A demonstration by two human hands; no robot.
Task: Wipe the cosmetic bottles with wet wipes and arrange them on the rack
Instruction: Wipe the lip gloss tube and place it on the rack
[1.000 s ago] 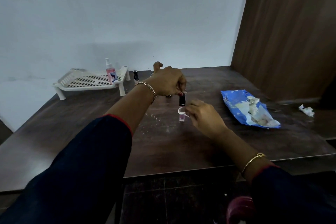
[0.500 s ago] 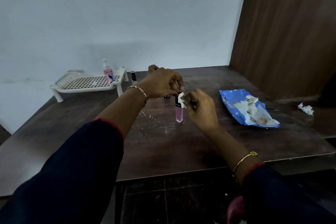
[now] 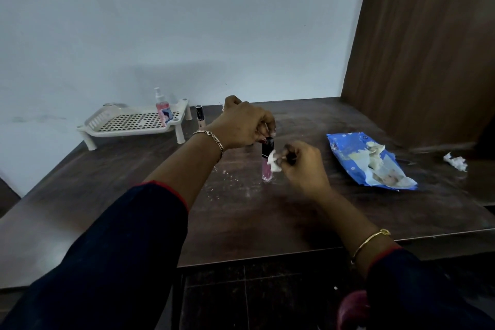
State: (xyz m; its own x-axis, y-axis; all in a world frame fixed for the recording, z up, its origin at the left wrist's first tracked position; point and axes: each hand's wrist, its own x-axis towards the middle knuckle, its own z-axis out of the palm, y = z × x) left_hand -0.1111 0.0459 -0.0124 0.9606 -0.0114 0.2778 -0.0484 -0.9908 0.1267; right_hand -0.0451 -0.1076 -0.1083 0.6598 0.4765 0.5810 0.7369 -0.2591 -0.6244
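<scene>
Dark wooden tabletop (image 3: 267,222) fills my view below a pale wall. At frame centre my left hand (image 3: 243,126) pinches the black cap of an upright slim pink lip-gloss tube (image 3: 267,166) whose base rests on the wood. My right hand (image 3: 302,163), fingers pressed together, pinches a small white wet wipe (image 3: 274,163) against the tube's side. At upper left stands a white perforated plastic rack (image 3: 128,122) holding a pink spray bottle (image 3: 160,106); a blue wipes packet (image 3: 372,161) lies at right.
</scene>
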